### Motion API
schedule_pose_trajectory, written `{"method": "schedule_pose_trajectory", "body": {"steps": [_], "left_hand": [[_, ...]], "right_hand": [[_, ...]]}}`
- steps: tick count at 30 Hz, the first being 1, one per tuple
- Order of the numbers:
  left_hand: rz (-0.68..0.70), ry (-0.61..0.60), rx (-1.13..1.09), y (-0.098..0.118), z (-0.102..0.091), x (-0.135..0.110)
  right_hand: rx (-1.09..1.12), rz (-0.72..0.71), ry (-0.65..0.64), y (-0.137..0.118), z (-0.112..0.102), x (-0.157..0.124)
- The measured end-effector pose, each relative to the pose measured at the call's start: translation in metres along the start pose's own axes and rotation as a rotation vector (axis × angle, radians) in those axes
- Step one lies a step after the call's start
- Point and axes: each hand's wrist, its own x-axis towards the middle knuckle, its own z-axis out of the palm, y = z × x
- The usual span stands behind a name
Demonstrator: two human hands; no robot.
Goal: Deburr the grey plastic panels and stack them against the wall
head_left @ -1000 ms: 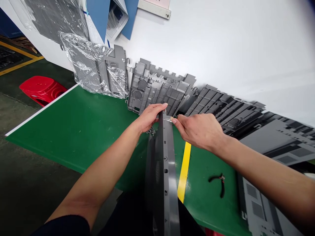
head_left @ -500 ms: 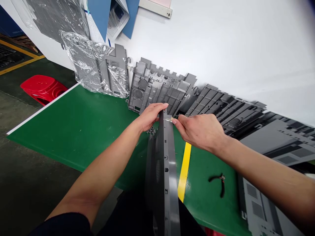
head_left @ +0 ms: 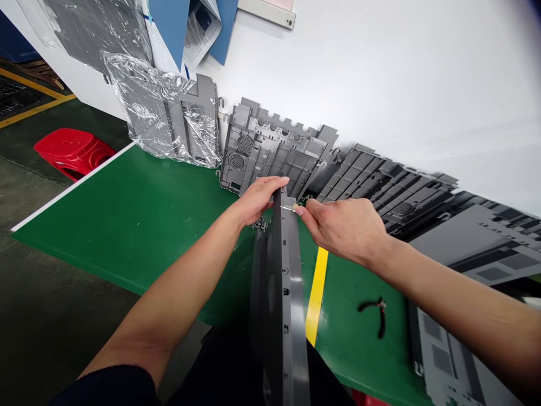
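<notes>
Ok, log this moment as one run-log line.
left hand: on grey plastic panel | right hand: pinching thin bright sliver at panel edge

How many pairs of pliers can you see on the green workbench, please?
1. The black-handled pliers lie on the green workbench, right of the yellow stripe; others could be hidden behind the upright grey plastic panel.

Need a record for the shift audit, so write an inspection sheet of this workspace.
Surface: green workbench top with a yellow stripe.
Job's things: dark grey plastic panel, held edge-up; thin metal sliver at its top end.
Clutter: black-handled pliers on the bench; grey moulded panels along the white wall, one in clear plastic wrap.
Hands: left hand against the panel; right hand pinches the sliver.
Cables: nothing seen.
Surroundings: red plastic object and yellow floor line on the floor.
</notes>
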Motion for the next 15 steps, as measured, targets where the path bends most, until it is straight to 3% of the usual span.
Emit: {"method": "schedule_pose_trajectory", "body": {"steps": [9,15], "left_hand": [[0.009,0.019,0.017,0.000,-0.003,-0.001],[-0.015,0.031,0.001,0.000,0.000,-0.001]], "right_hand": [[0.098,-0.090,0.004,-0.008,0.001,-0.019],[0.539,0.081,-0.022,0.001,0.000,-0.015]]}}
